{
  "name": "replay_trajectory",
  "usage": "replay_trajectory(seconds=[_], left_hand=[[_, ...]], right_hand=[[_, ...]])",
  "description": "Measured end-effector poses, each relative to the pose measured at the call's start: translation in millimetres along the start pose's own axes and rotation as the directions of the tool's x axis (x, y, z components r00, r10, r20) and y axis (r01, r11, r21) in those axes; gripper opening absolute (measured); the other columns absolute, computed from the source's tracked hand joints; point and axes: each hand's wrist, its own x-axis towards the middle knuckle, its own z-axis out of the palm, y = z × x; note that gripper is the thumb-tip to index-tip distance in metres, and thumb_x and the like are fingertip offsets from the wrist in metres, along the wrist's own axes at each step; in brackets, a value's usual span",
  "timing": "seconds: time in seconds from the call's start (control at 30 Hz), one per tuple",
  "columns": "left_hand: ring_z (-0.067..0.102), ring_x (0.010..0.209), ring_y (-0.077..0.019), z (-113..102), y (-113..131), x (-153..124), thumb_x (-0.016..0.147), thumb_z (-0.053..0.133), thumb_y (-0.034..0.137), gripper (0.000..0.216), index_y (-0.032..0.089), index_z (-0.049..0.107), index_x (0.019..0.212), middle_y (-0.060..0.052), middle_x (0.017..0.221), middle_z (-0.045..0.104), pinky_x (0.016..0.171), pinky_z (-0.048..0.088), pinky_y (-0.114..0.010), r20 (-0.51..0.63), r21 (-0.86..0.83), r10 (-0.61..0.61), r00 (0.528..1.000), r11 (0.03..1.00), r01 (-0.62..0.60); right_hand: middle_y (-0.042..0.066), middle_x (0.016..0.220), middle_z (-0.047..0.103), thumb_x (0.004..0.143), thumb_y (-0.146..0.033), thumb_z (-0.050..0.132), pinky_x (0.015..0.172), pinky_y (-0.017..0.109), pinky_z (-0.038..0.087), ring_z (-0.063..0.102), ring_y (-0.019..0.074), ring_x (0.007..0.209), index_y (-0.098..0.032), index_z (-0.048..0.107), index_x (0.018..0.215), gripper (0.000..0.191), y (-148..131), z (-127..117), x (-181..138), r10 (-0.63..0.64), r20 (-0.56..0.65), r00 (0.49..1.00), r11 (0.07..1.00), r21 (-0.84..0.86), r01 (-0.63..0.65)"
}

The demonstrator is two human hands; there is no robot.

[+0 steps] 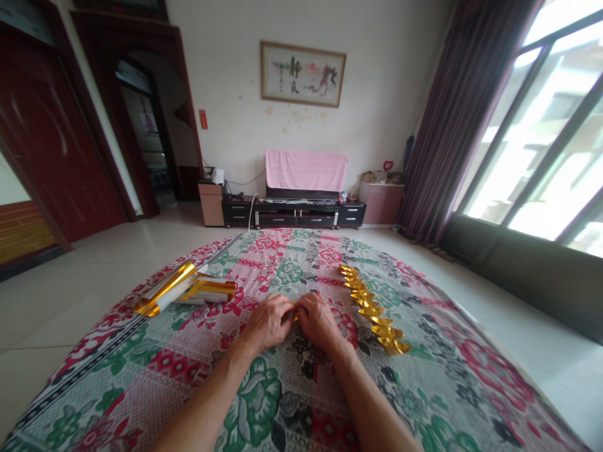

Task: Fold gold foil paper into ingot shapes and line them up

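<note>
My left hand (271, 321) and my right hand (319, 321) meet over the middle of the flowered cloth. Between their fingertips shows a small bit of gold foil paper (295, 312), mostly covered by the fingers. Both hands are closed on it in a pinch. To the right, a row of folded gold paper ingots (362, 295) runs away from me across the cloth, several of them set close together. Over on the left lie curled sheets of gold foil paper (207, 290), shiny on one side and pale on the other.
The patterned cloth (188, 383) covers a round-edged surface. Beyond its far edge stands a low black TV cabinet (296, 216) with a pink towel (306, 168) draped over the screen. Tall windows (532, 144) and a purple curtain (452, 113) are at the right, doorways at the left.
</note>
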Motion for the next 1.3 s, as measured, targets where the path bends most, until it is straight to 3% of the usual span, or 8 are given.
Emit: replay_trajectory(seconds=[0.3,0.5,0.63,0.87,1.07,1.3], left_hand=[[0.051,0.106,-0.0179,17,-23,-2,0.071,0.044,0.003,0.040,0.018,0.056,0.107,-0.006,0.112,0.057,0.096,0.040,-0.033,-0.079,-0.125,0.012,0.997,0.992,-0.022],[0.049,0.109,-0.0176,19,-25,-1,0.069,0.043,0.001,0.045,0.017,0.052,0.110,-0.008,0.114,0.055,0.096,0.041,-0.034,-0.127,-0.171,0.031,0.991,0.984,-0.053],[0.051,0.104,-0.0177,13,-21,-2,0.070,0.043,0.001,0.040,0.017,0.053,0.106,-0.008,0.109,0.055,0.093,0.043,-0.033,-0.111,-0.145,0.012,0.994,0.989,-0.028],[0.055,0.087,-0.0150,6,-14,-2,0.077,0.041,0.007,0.023,0.018,0.061,0.081,-0.005,0.091,0.056,0.080,0.046,-0.027,-0.056,-0.056,-0.019,0.998,0.998,0.016],[0.053,0.088,-0.0163,3,-6,-2,0.067,0.049,0.006,0.025,0.019,0.061,0.085,-0.004,0.086,0.056,0.081,0.045,-0.027,-0.073,-0.037,-0.010,0.997,0.999,0.007],[0.054,0.085,-0.0160,6,-8,-3,0.072,0.049,0.009,0.022,0.018,0.060,0.089,-0.004,0.087,0.056,0.079,0.046,-0.028,-0.084,-0.097,-0.001,0.996,0.995,-0.007]], right_hand=[[0.004,0.082,0.059,0.083,-0.021,0.046,0.074,0.024,0.036,0.053,0.0150,0.079,-0.021,0.063,0.086,0.018,-2,-2,-1,0.033,0.001,0.999,0.999,-0.026,-0.033],[0.005,0.112,0.056,0.086,-0.022,0.042,0.083,0.029,0.034,0.049,0.0177,0.098,-0.024,0.053,0.111,0.028,-4,-1,-2,-0.049,-0.007,0.999,0.999,-0.014,0.049],[0.002,0.102,0.061,0.087,-0.020,0.039,0.084,0.029,0.034,0.050,0.0167,0.094,-0.024,0.057,0.103,0.024,-4,-2,-2,-0.083,0.049,0.995,0.997,0.005,0.083],[0.004,0.096,0.059,0.084,-0.021,0.044,0.080,0.027,0.034,0.050,0.0166,0.090,-0.022,0.062,0.090,0.019,-3,2,-1,-0.039,0.036,0.999,0.998,-0.050,0.041],[0.004,0.089,0.057,0.083,-0.023,0.045,0.076,0.026,0.033,0.050,0.0164,0.085,-0.022,0.062,0.087,0.017,-5,1,-2,-0.008,0.026,1.000,0.996,-0.085,0.010],[0.005,0.085,0.056,0.085,-0.022,0.041,0.071,0.026,0.032,0.050,0.0161,0.080,-0.022,0.061,0.090,0.021,-7,-7,-1,0.052,0.057,0.997,0.991,-0.129,-0.044]])
